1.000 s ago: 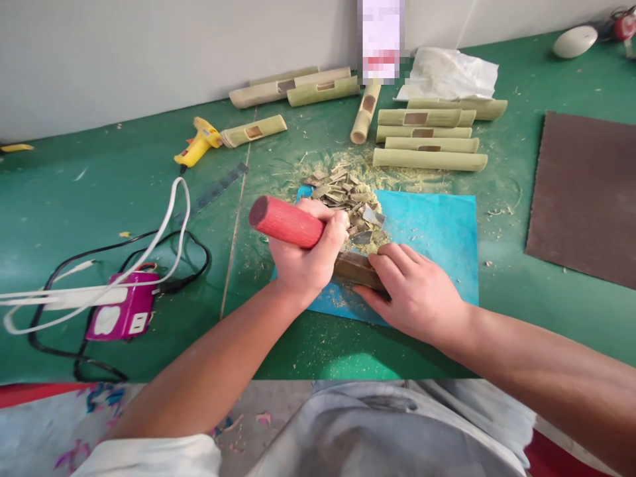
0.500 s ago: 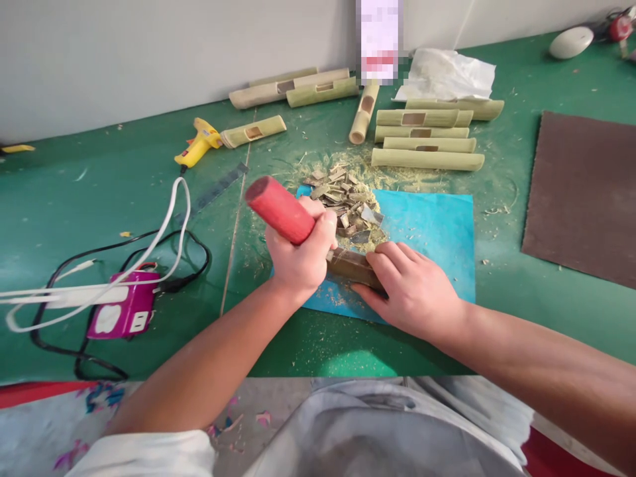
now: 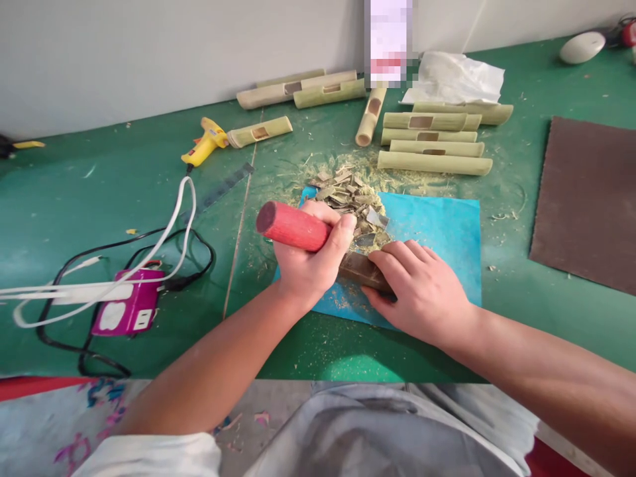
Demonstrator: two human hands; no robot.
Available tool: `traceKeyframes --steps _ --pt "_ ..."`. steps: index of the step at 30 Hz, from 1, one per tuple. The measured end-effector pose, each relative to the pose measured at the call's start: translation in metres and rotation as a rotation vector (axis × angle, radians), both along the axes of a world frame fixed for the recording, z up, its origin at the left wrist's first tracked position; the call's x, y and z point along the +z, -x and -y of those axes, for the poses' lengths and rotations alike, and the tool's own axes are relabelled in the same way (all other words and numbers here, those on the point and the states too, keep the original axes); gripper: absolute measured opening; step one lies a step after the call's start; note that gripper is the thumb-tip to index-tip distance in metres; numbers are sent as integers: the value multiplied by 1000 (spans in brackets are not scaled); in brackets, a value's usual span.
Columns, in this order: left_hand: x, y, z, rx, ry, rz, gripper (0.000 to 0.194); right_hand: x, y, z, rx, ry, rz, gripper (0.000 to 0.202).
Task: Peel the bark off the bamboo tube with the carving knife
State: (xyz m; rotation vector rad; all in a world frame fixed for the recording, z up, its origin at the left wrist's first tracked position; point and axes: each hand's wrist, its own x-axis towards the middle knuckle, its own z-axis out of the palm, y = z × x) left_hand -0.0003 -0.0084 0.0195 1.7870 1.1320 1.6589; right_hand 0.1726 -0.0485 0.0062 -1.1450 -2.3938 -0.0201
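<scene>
My left hand (image 3: 313, 255) is wrapped round a red cylindrical handle (image 3: 295, 226) that points up to the left; the tool's far end is hidden by the hand. My right hand (image 3: 424, 288) grips a brown bamboo piece (image 3: 365, 270), pressing it down over a blue sheet (image 3: 432, 225). The piece's left end meets the underside of my left hand. Just beyond both hands lies a heap of bamboo chips (image 3: 348, 195) with pale shavings around it.
Cut bamboo tubes (image 3: 434, 162) lie at the back, near white paper (image 3: 454, 79). A yellow glue gun (image 3: 203, 142), a purple power block (image 3: 130, 303) and cables are at left. A brown mat (image 3: 589, 205) lies at right.
The red handle has tipped lower, closer to level, and my left hand has turned with it. My right hand keeps its grip on the bamboo piece. The whole view has shifted slightly.
</scene>
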Motion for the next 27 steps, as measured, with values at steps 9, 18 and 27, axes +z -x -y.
traceKeyframes --steps 9,18,27 --pt "-2 2 0 -19 -36 -120 21 -2 3 0 6 13 -12 24" --pt "-5 -2 4 -21 48 37 22 -5 -1 -1 75 35 -67 26" --pt "-4 -4 -3 -30 -1 174 24 -5 3 0 49 -3 -44 23"
